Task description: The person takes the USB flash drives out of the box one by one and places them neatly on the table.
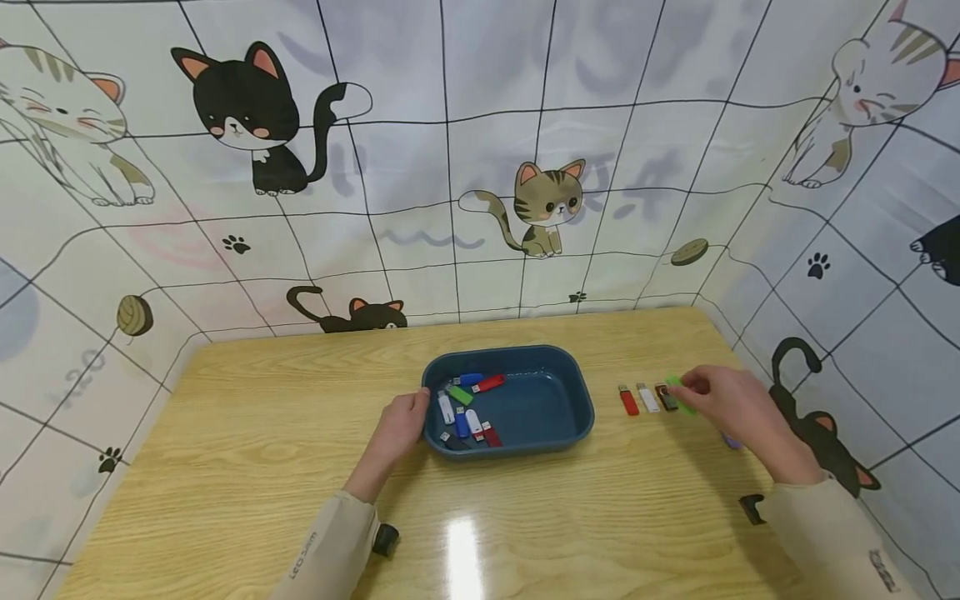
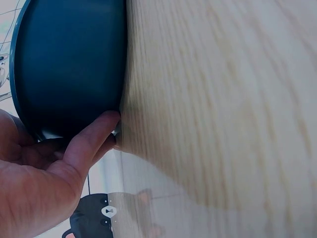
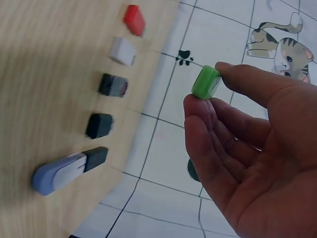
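Note:
My left hand grips the left end of a dark blue tray, its fingers against the outer wall in the left wrist view. Several USB sticks lie in the tray's left half, among them a green one and a bright red one. My right hand pinches a green USB stick between thumb and fingertips. Beside it on the table stand a red stick, a white stick and a dark stick in a row.
In the right wrist view, the row continues with a black stick and a purple stick that has a dark end. A wooden table carries everything. Cat-patterned cloth hangs behind it and at both sides.

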`<state>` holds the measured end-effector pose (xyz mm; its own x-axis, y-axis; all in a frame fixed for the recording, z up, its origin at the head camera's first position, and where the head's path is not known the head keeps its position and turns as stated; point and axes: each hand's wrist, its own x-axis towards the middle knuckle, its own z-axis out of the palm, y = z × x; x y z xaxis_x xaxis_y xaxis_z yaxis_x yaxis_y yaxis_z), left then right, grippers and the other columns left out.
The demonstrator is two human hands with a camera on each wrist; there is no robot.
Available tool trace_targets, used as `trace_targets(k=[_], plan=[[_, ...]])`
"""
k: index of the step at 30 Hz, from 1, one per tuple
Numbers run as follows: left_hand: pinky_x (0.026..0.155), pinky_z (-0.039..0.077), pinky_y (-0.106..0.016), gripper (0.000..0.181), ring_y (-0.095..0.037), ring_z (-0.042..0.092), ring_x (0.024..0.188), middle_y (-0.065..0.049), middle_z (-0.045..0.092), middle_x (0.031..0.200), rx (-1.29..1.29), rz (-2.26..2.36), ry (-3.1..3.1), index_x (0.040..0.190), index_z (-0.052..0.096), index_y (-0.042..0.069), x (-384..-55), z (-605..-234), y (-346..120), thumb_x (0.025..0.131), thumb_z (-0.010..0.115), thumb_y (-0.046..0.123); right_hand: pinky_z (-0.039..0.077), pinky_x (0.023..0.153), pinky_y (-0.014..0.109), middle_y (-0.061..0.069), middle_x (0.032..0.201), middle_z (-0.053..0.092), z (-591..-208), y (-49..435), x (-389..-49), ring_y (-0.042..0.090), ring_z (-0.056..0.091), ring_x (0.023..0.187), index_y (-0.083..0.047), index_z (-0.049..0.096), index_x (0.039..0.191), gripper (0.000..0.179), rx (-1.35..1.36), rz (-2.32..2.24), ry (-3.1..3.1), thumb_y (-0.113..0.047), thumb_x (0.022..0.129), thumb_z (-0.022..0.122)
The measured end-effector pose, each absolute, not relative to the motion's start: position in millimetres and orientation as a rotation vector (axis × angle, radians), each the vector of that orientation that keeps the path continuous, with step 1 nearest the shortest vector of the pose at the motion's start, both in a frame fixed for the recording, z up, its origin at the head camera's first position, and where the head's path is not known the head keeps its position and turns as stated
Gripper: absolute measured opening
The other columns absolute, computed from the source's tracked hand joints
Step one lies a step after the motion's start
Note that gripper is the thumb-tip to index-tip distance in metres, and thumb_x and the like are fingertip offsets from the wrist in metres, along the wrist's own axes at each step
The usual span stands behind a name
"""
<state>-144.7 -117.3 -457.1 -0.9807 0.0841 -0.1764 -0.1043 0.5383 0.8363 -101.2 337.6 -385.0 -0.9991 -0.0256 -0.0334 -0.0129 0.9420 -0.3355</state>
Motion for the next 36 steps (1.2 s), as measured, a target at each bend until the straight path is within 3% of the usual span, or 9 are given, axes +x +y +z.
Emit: trace_targets(k=[6,12,15,19,25,36], plan=[[0.055,0.036,-0.028,0.049,-0.015,0.046,0.056,-0.001,0.049,0.062,-0.019,1.445,2.552,0.076,0.057,0.006,-144.8,-458.0,-117.5,0.113,0.035,0.031,0.054,0.075,0.054,0.023,0.101,0.073,-396.7,350.9,-97.3,0.038,0.069,0.087,0.010,0.072,0.108,0.039,0.002,-0.452,3.030,-0.028,0.097,0.073],[0.056,0.036,-0.028,0.048,-0.016,0.046,0.057,-0.001,0.050,0.064,-0.030,1.458,2.540,0.077,0.057,0.007,-144.7,-458.2,-117.2,0.113,0.035,0.031,0.049,0.065,0.045,0.022,0.097,0.072,-406.6,360.0,-96.3,0.024,0.060,0.072,0.011,0.071,0.108,0.040,0.100,-0.424,2.945,-0.028,0.099,0.071],[0.056,0.036,-0.028,0.048,-0.016,0.046,0.057,-0.001,0.050,0.064,-0.029,1.457,2.541,0.076,0.056,0.007,-144.6,-458.1,-117.1,0.113,0.035,0.031,0.043,0.060,0.039,0.013,0.082,0.068,-412.2,362.7,-94.4,0.022,0.054,0.068,0.009,0.072,0.102,0.037,0.119,-0.416,2.937,-0.028,0.098,0.072],[0.055,0.036,-0.028,0.049,-0.016,0.045,0.056,-0.001,0.049,0.063,-0.023,1.458,2.545,0.076,0.056,0.007,-144.6,-458.4,-116.9,0.113,0.035,0.031,0.034,0.056,0.034,0.001,0.064,0.050,-419.9,364.0,-89.6,0.019,0.045,0.060,0.000,0.069,0.082,0.029,0.101,-0.404,2.976,-0.026,0.096,0.074],[0.055,0.035,-0.028,0.049,-0.016,0.045,0.056,-0.001,0.049,0.063,-0.018,1.456,2.544,0.076,0.056,0.007,-144.7,-458.5,-116.7,0.113,0.035,0.031,0.024,0.053,0.031,-0.006,0.054,0.033,-430.0,363.1,-83.1,0.014,0.032,0.051,-0.016,0.050,0.059,0.044,0.052,-0.366,3.044,-0.023,0.094,0.075],[0.056,0.036,-0.028,0.049,-0.016,0.046,0.058,-0.001,0.050,0.065,-0.027,1.460,2.540,0.078,0.058,0.005,-144.8,-457.5,-117.0,0.113,0.035,0.031,0.022,0.049,0.029,-0.008,0.051,0.031,-435.6,362.5,-81.9,0.011,0.029,0.048,-0.020,0.041,0.054,0.052,0.062,-0.339,3.073,-0.019,0.092,0.077]])
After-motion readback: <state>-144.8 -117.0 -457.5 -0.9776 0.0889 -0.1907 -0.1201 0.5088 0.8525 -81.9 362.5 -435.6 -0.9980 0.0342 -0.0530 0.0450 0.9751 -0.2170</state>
